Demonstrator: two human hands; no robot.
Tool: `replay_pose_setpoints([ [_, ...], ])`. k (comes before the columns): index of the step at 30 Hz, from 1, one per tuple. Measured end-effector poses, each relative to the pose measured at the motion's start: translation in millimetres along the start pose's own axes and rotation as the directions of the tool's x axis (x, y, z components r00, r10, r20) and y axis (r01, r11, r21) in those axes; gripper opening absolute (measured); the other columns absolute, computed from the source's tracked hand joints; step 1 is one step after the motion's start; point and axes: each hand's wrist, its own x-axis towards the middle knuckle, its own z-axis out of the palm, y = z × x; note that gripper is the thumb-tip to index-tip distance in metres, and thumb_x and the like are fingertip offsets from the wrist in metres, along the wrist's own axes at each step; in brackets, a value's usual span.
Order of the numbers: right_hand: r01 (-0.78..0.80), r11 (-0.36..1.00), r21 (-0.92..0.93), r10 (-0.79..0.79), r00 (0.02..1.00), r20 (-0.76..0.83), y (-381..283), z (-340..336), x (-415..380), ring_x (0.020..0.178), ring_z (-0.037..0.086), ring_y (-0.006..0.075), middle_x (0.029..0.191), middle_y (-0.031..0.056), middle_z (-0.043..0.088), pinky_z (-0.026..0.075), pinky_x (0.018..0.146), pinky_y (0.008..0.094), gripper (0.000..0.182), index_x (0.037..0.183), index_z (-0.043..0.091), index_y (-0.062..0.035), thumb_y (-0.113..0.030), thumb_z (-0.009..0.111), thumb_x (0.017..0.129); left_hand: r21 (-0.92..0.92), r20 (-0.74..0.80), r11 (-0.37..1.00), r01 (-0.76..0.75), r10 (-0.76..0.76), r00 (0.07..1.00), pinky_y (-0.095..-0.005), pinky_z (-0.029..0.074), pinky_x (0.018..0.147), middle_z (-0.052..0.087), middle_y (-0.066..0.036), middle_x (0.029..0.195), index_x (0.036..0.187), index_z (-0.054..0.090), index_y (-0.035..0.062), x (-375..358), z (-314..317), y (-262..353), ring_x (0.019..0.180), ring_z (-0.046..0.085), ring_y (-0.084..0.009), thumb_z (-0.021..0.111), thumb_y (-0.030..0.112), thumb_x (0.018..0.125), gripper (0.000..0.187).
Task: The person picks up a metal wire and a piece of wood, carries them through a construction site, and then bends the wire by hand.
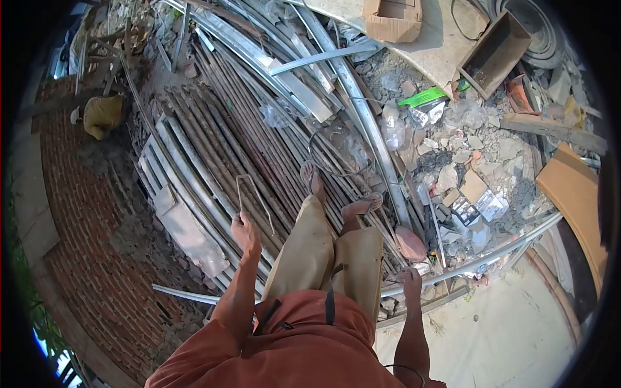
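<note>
A thin metal rod bent into a narrow U [253,184] rises from my left hand [246,233], whose fingers are closed round its near end. Beneath it lie long rusty pipes [223,149], packed side by side. My right hand [410,282] hangs by my right side with loose fingers and nothing visible in them. It overlaps a long pale metal channel [491,253] in this view, and a reddish oval slab [410,244] lies just beyond its fingertips. My sandalled feet [312,178] stand on the pipes.
Metal channels [362,116] lie at the top. Rubble [453,174], plastic and scraps cover the right side, near a wooden box [495,55] and cardboard [572,207]. A brick wall [90,239] runs along the left, where a person in yellow [103,116] bends down.
</note>
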Motion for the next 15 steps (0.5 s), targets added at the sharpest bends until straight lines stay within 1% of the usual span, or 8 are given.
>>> replay_pose_setpoints([
  [2, -0.052, 0.979, -0.195, 0.067, 0.995, 0.076, -2, 19, 9, 0.067, 0.059, 0.0122, 0.081, 0.0065, 0.061, 0.047, 0.058, 0.0255, 0.02, 0.108, 0.055, -0.003, -0.017, 0.05, 0.094, 0.037, 0.007, 0.999, 0.016, -0.016, 1.0, -0.0294, 0.037, 0.056, 0.049, -0.004, 0.062, 0.08, 0.058, -0.0015, -14, 13, -20, 0.06, 0.042, -0.0121, 0.047, 0.022, 0.097, 0.031],
  [3, -0.046, 0.977, -0.206, 0.062, 0.996, 0.067, -1, 29, 29, 0.067, 0.059, 0.0122, 0.081, 0.0065, 0.061, 0.047, 0.058, 0.0255, 0.02, 0.108, 0.055, -0.003, -0.017, 0.05, 0.094, 0.042, 0.023, 0.999, 0.029, -0.03, 0.999, -0.029, 0.037, 0.057, 0.05, -0.005, 0.063, 0.08, 0.058, -0.0013, -21, 20, -16, 0.061, 0.043, -0.0126, 0.047, 0.022, 0.097, 0.031],
  [4, -0.004, 0.955, -0.298, 0.037, 0.994, 0.106, 7, 39, 48, 0.066, 0.059, 0.0118, 0.082, 0.0068, 0.062, 0.047, 0.058, 0.0252, 0.02, 0.108, 0.056, -0.0033, -0.017, 0.05, 0.094, 0.015, 0.049, 0.999, 0.05, -0.051, 0.998, -0.028, 0.038, 0.058, 0.052, -0.002, 0.067, 0.081, 0.059, -0.0006, -30, 26, -15, 0.062, 0.044, -0.0098, 0.049, 0.023, 0.097, 0.03],
  [5, 0.029, 0.921, -0.389, 0.03, 0.989, 0.145, 13, 44, 59, 0.065, 0.059, 0.0115, 0.082, 0.0071, 0.063, 0.047, 0.057, 0.0249, 0.021, 0.109, 0.056, -0.0036, -0.017, 0.05, 0.094, 0.047, 0.053, 0.998, 0.032, -0.034, 0.998, -0.0298, 0.037, 0.055, 0.048, -0.003, 0.06, 0.079, 0.056, -0.0003, -38, 32, -20, 0.058, 0.041, -0.0115, 0.048, 0.022, 0.098, 0.03],
  [7, 0.065, 0.909, -0.412, 0.017, 0.981, 0.192, -10, 80, 95, 0.065, 0.06, 0.0113, 0.082, 0.0075, 0.064, 0.047, 0.058, 0.025, 0.022, 0.111, 0.056, -0.0031, -0.016, 0.05, 0.094, -0.054, 0.094, 0.992, 0.111, -0.105, 0.99, -0.0296, 0.035, 0.053, 0.046, -0.002, 0.059, 0.077, 0.055, 0.0003, -55, 43, -20, 0.056, 0.039, -0.0112, 0.049, 0.02, 0.097, 0.029],
  [10, 0.164, 0.869, -0.467, -0.035, 0.962, 0.272, -25, 130, 154, 0.068, 0.06, 0.0118, 0.085, 0.008, 0.064, 0.048, 0.062, 0.0265, 0.023, 0.113, 0.056, -0.0022, -0.014, 0.05, 0.094, -0.006, 0.078, 0.993, 0.118, -0.117, 0.99, -0.0301, 0.037, 0.053, 0.046, -0.003, 0.058, 0.077, 0.056, 0.0007, -78, 57, -35, 0.055, 0.04, -0.0121, 0.05, 0.02, 0.097, 0.028],
  [12, 0.173, 0.822, -0.543, -0.007, 0.956, 0.293, -46, 165, 184, 0.083, 0.066, 0.0239, 0.094, 0.0165, 0.066, 0.051, 0.071, 0.0346, 0.024, 0.111, 0.058, -0.0037, -0.015, 0.054, 0.091, 0.051, 0.13, 0.989, 0.142, -0.147, 0.981, -0.0306, 0.037, 0.053, 0.046, -0.004, 0.058, 0.078, 0.056, 0.0009, -88, 60, -48, 0.054, 0.04, -0.0132, 0.05, 0.021, 0.097, 0.028],
  [15, 0.407, 0.596, -0.692, -0.2, 0.91, 0.362, -44, 208, 238, 0.1, 0.058, 0.0406, 0.103, 0.0247, 0.063, 0.045, 0.085, 0.0465, 0.029, 0.114, 0.058, -0.0045, -0.019, 0.05, 0.09, 0.155, 0.23, 0.985, 0.073, -0.108, 0.967, -0.0332, 0.038, 0.054, 0.047, -0.01, 0.059, 0.083, 0.057, 0.0019, -86, 70, -48, 0.053, 0.042, -0.0194, 0.051, 0.022, 0.096, 0.025],
])
